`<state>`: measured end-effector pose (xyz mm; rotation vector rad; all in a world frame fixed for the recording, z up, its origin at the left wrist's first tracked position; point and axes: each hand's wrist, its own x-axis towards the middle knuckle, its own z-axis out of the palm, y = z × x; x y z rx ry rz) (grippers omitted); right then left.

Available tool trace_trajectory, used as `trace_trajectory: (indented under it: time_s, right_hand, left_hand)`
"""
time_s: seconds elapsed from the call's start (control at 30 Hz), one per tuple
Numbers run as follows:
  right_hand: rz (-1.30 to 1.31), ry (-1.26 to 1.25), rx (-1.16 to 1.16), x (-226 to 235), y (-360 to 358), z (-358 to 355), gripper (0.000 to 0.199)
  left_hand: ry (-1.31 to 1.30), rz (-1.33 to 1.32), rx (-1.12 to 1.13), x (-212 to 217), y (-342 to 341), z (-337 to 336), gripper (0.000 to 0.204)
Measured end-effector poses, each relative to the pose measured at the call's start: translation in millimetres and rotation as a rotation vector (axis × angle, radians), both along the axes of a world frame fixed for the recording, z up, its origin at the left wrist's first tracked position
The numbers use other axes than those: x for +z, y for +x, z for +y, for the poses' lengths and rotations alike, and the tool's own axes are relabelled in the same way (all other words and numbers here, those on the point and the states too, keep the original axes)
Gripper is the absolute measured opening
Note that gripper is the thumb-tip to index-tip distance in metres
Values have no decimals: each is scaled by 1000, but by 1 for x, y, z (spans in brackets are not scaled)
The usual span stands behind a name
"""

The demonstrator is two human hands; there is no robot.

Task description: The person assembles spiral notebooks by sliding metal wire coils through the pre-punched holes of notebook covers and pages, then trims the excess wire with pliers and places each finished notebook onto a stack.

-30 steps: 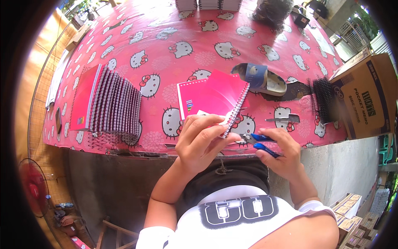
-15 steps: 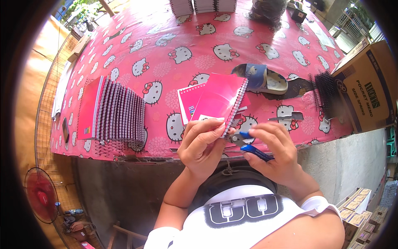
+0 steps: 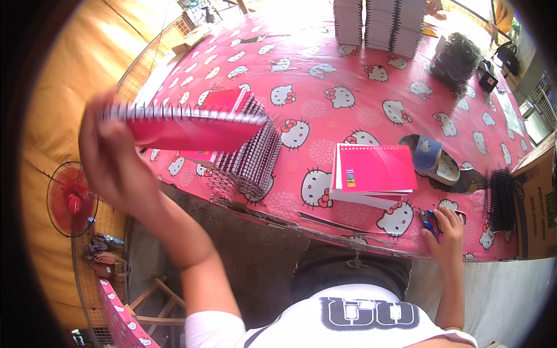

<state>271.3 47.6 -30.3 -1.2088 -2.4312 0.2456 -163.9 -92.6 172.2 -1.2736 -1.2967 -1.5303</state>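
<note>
My left hand, blurred by motion, is closed on one end of a pink spiral notebook. The notebook is held up, tilted, with its coil edge on top, above a stack of spiral-bound notebooks at the left of the table. It hides part of that stack. At the table's right front, my right hand rests low, fingers curled around small blue-handled pliers. Left of it lies a loose pile of pink covers and pages, punched with holes along the top and without a coil.
Beyond the pile lie a blue slipper and a bunch of black coils beside a cardboard box. Tall notebook stacks and a dark plastic-wrapped bundle stand at the back. A red fan is at left.
My left hand has carried the coiled notebook from the middle to above the left stack. My right hand has moved away rightward and down to the table with the pliers. The view has shifted left.
</note>
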Motion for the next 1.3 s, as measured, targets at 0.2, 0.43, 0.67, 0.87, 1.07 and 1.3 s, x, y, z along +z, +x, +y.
trace_trajectory:
  time_s: [0.2, 0.43, 0.67, 0.87, 1.07, 1.3]
  right_hand:
    - [305, -22, 213, 58, -51, 12, 33]
    - [538, 221, 757, 135, -196, 57, 24]
    - [868, -512, 518, 128, -401, 44, 57]
    - [1014, -266, 499, 106, -420, 37, 50]
    - [40, 147, 962, 129, -238, 47, 35]
    - [-143, 226, 719, 80, -187, 5, 36]
  left_hand:
    - [-1197, 392, -326, 12, -105, 63, 28]
    - [-603, -272, -207, -56, -87, 20, 56]
    - [70, -783, 58, -129, -43, 16, 73]
    - [74, -895, 205, -115, -36, 27, 69]
    - [488, -581, -10, -123, -24, -53, 45]
    - [187, -408, -578, -128, 83, -22, 42]
